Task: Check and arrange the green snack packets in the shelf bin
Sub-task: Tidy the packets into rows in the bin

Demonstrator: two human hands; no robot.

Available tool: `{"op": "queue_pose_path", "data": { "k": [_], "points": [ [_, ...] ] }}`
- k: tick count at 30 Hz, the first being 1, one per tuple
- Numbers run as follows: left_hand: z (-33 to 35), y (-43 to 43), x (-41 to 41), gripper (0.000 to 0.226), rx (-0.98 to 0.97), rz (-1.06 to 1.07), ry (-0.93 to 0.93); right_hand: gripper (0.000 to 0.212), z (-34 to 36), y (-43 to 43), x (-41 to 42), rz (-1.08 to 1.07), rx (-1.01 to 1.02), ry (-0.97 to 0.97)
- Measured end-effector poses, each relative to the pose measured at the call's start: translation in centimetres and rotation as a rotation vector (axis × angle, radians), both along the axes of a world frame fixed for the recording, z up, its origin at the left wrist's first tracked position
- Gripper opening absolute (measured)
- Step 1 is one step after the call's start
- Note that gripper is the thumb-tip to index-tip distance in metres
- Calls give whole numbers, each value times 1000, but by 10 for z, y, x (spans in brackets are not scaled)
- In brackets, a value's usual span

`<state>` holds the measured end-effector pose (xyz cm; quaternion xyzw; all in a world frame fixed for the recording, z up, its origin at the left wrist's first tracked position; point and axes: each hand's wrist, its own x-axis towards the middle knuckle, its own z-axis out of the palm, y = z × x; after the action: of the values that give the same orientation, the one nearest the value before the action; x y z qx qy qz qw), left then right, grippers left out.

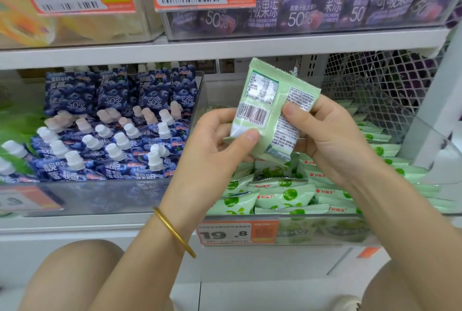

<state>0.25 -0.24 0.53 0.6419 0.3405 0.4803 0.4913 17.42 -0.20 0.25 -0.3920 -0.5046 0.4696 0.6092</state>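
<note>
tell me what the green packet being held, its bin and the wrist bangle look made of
The green packet: thin plastic film, matte, by its crimped serrated seal and creases. The bin: clear rigid plastic, probably acrylic; packets show through its glossy walls. The bangle: gold-coloured metal by its smooth shine; actual gold can't be told.

A white metal shelf [75, 223] holds two clear plastic bins side by side: the left bin [100, 195] with blue spouted pouches [112, 150], the right bin [350, 230] with pale green snack packets [282, 195]. An upper white shelf [225, 50] carries purple jelly packs [300, 10] in another clear bin [300, 32].
</note>
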Motion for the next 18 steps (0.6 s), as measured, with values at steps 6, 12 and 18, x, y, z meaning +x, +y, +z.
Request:
{"op": "queue_pose_path", "data": {
  "k": [6,12,18],
  "points": [
    [-1,3,-3,18,-116,60,-131,33,6,0,1,111,-53,214],
    [0,4,1,21,-234,-32,-158,43,2,-2,8,-24,213,-221],
    [-3,8,1,16,-112,128,5,18,8,-5,25,-127,107,-301]
  ]
}}
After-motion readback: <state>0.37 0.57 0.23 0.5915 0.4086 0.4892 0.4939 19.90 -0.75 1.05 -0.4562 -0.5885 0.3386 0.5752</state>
